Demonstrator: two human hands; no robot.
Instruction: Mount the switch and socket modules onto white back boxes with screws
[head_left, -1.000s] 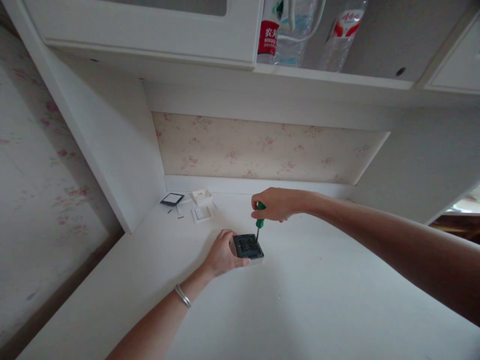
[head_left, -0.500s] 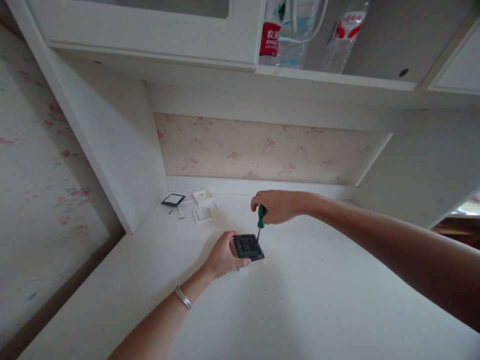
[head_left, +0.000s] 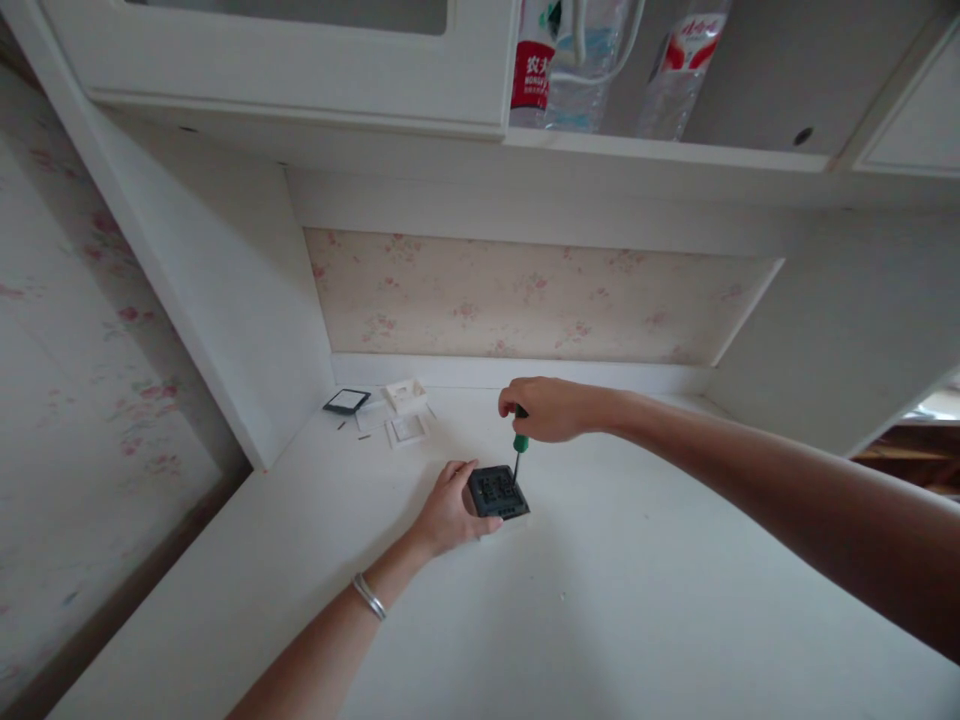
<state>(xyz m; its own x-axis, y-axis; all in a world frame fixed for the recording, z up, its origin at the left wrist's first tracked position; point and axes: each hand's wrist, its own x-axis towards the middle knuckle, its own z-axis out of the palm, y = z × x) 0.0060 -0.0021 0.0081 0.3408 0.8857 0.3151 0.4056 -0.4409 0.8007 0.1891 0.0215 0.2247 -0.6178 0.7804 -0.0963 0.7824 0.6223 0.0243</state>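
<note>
A dark square switch module (head_left: 498, 492) lies on the white desk (head_left: 615, 600). My left hand (head_left: 446, 512) grips its left side, thumb along the front edge and fingers over the back. My right hand (head_left: 541, 408) is closed round a green-handled screwdriver (head_left: 519, 443), held upright. Its thin shaft comes down onto the module's right rear part. A metal bracelet (head_left: 368, 595) sits on my left wrist.
At the back left corner lie a black-framed plate (head_left: 346, 401), a white box part (head_left: 406, 394), a white frame (head_left: 406, 429) and small screws (head_left: 361, 435). Water bottles (head_left: 585, 60) stand on the shelf above. A white side panel (head_left: 225, 300) bounds the desk on the left.
My right hand has turned slightly on the screwdriver, and my left fingers have shifted on the module. The module has stayed in place.
</note>
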